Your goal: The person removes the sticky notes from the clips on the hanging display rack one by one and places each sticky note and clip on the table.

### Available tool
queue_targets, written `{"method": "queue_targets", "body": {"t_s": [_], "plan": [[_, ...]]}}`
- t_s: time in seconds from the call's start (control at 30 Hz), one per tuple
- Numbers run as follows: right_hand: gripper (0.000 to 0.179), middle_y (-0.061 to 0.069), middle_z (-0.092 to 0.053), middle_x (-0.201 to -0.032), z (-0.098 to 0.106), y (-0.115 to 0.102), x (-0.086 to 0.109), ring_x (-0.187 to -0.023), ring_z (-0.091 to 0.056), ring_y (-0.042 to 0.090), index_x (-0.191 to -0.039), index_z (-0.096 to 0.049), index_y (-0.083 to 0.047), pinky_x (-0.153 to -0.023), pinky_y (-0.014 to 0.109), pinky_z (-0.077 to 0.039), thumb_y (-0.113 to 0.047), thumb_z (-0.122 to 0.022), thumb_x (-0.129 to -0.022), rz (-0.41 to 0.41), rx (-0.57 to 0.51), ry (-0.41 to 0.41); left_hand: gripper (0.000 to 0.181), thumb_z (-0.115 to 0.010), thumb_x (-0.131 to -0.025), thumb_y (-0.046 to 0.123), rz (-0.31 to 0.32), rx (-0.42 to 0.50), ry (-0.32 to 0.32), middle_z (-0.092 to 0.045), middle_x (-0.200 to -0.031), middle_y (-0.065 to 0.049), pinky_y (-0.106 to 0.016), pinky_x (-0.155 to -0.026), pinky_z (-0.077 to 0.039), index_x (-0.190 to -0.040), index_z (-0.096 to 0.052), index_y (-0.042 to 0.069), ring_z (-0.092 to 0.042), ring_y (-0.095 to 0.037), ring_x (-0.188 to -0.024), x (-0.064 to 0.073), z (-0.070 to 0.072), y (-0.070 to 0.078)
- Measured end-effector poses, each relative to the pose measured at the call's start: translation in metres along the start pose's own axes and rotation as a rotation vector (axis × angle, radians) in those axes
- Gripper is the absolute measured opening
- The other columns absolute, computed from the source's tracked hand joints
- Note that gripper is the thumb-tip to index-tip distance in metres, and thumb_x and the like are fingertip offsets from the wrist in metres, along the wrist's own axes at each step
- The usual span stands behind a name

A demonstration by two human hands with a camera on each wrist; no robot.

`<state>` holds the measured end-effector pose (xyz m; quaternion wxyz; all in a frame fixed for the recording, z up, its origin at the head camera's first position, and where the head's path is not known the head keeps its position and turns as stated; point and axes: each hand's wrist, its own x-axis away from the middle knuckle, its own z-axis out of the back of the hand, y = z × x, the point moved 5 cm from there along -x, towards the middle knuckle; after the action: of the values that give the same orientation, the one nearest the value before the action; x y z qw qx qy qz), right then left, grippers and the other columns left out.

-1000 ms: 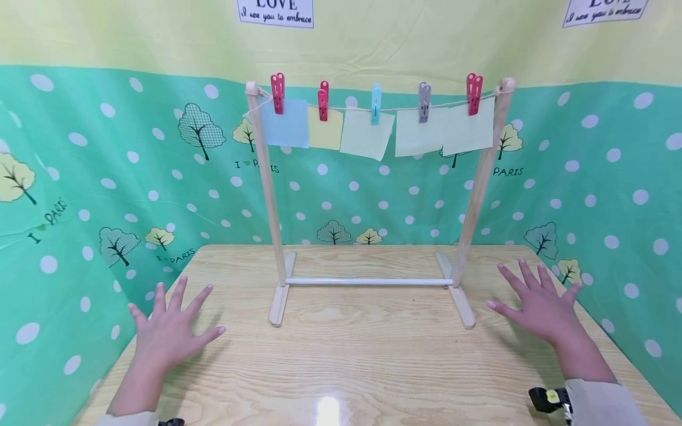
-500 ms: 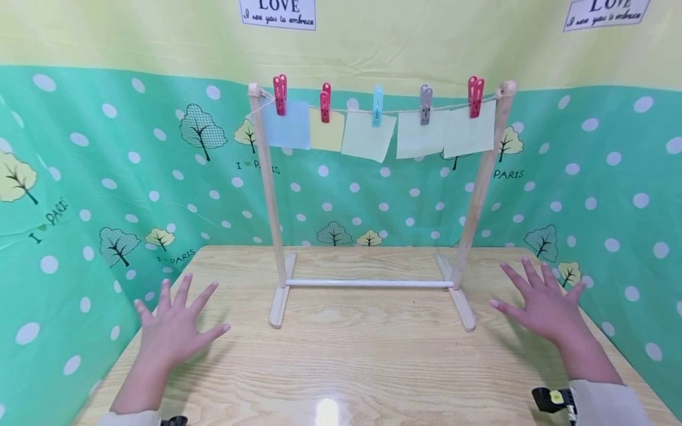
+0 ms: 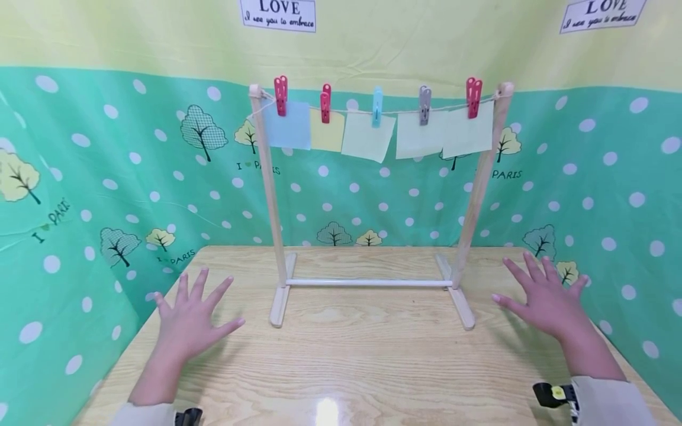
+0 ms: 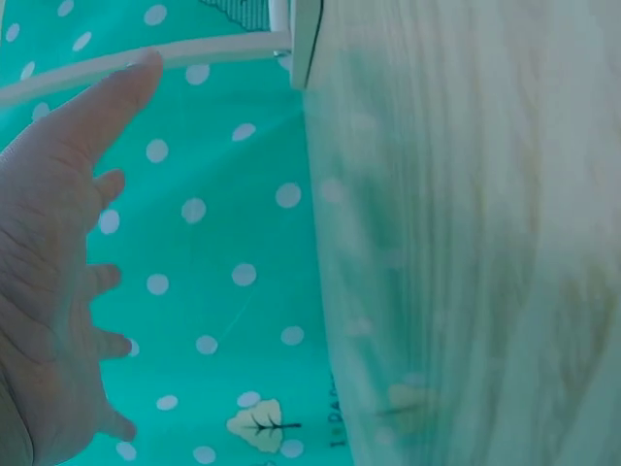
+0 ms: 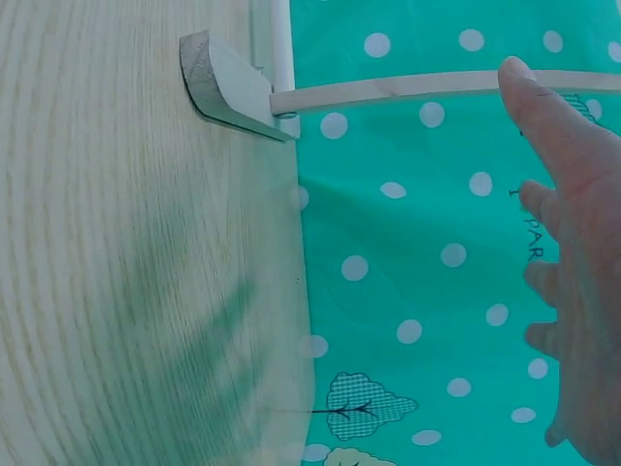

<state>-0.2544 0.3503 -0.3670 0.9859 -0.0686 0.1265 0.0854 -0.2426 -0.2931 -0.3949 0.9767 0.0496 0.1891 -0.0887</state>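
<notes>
My left hand (image 3: 189, 324) and right hand (image 3: 551, 305) hovered, spread wide, above the surface (image 3: 373, 361), left and right of the wooden rack (image 3: 480, 183); five clothespins (image 3: 377, 109) held papers (image 3: 367, 137).

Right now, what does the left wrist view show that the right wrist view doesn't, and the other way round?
Only the left wrist view: the left hand and the left stand foot.
Only the right wrist view: the right hand and the right stand foot.
Both: the tabletop, the dotted cloth and part of the white crossbar.
</notes>
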Motion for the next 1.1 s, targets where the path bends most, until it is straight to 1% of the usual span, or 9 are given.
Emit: {"method": "queue_targets", "body": {"t_s": [0.13, 0.2, 0.27, 0.5, 0.63, 0.83, 0.93, 1.1], "plan": [[0.089, 0.025, -0.001, -0.159, 0.003, -0.001, 0.000, -0.140, 0.011, 0.053, -0.158, -0.011, -0.024, -0.083, 0.077, 0.030, -0.062, -0.056, -0.090, 0.000, -0.001, 0.010, 0.090, -0.063, -0.077, 0.073, -0.009, 0.021, -0.002, -0.016, -0.158, -0.023, -0.086, -0.092, 0.008, -0.150, -0.036, 0.029, -0.001, -0.056, -0.140, -0.005, 0.000, 0.007], [0.090, 0.025, 0.000, -0.159, 0.004, -0.001, 0.000, -0.140, 0.010, 0.054, -0.158, -0.010, -0.025, -0.084, 0.078, 0.030, -0.062, -0.056, -0.090, 0.001, 0.000, 0.016, 0.090, -0.063, -0.077, 0.073, -0.009, 0.039, -0.011, -0.015, -0.158, -0.023, -0.085, -0.093, 0.010, -0.151, -0.035, 0.029, -0.001, -0.057, -0.140, -0.006, -0.001, 0.010], [0.090, 0.025, 0.001, -0.159, 0.005, -0.002, 0.001, -0.140, 0.010, 0.054, -0.158, -0.010, -0.025, -0.084, 0.078, 0.029, -0.062, -0.056, -0.090, 0.003, 0.000, 0.021, 0.090, -0.063, -0.078, 0.072, -0.009, 0.053, -0.019, -0.015, -0.158, -0.023, -0.085, -0.093, 0.010, -0.151, -0.035, 0.029, -0.002, -0.057, -0.140, -0.008, -0.002, 0.013], [0.091, 0.024, 0.002, -0.160, 0.007, -0.002, 0.001, -0.141, 0.012, 0.052, -0.158, -0.009, -0.026, -0.084, 0.077, 0.031, -0.061, -0.058, -0.090, 0.008, -0.016, 0.028, 0.089, -0.063, -0.078, 0.072, -0.032, 0.085, -0.030, -0.018, -0.157, -0.023, -0.088, -0.092, 0.000, -0.151, -0.036, 0.028, -0.007, -0.057, -0.140, -0.010, -0.004, 0.024], [0.090, 0.023, 0.004, -0.160, 0.009, 0.000, 0.001, -0.141, 0.014, 0.050, -0.158, -0.008, -0.027, -0.084, 0.076, 0.031, -0.059, -0.058, -0.090, 0.009, -0.028, 0.037, 0.090, -0.063, -0.078, 0.073, -0.044, 0.130, -0.033, -0.019, -0.158, -0.022, -0.087, -0.093, -0.001, -0.151, -0.036, 0.028, -0.010, -0.056, -0.140, -0.014, -0.007, 0.031], [0.091, 0.023, 0.006, -0.160, 0.015, -0.003, -0.001, -0.141, 0.015, 0.049, -0.158, -0.007, -0.028, -0.085, 0.076, 0.031, -0.058, -0.059, -0.090, 0.019, -0.050, 0.035, 0.091, -0.067, -0.075, 0.072, -0.059, 0.193, -0.015, -0.022, -0.157, -0.019, -0.086, -0.094, -0.010, -0.149, -0.039, 0.027, -0.018, -0.053, -0.139, -0.019, -0.010, 0.044], [0.092, 0.024, 0.005, -0.159, 0.020, -0.006, -0.003, -0.141, 0.014, 0.050, -0.158, -0.006, -0.028, -0.085, 0.078, 0.029, -0.058, -0.060, -0.090, 0.031, -0.057, 0.042, 0.091, -0.070, -0.074, 0.069, -0.077, 0.223, -0.004, -0.024, -0.156, -0.019, -0.085, -0.094, -0.015, -0.148, -0.040, 0.025, -0.020, -0.052, -0.138, -0.022, -0.009, 0.052], [0.091, 0.024, 0.004, -0.159, 0.030, -0.010, -0.007, -0.142, 0.013, 0.049, -0.158, -0.011, -0.024, -0.086, 0.080, 0.026, -0.055, -0.063, -0.090, 0.051, -0.084, 0.062, 0.091, -0.073, -0.073, 0.065, -0.131, 0.251, 0.011, -0.027, -0.155, -0.018, -0.082, -0.096, -0.020, -0.148, -0.041, 0.024, -0.023, -0.050, -0.138, -0.025, -0.007, 0.062]]}}
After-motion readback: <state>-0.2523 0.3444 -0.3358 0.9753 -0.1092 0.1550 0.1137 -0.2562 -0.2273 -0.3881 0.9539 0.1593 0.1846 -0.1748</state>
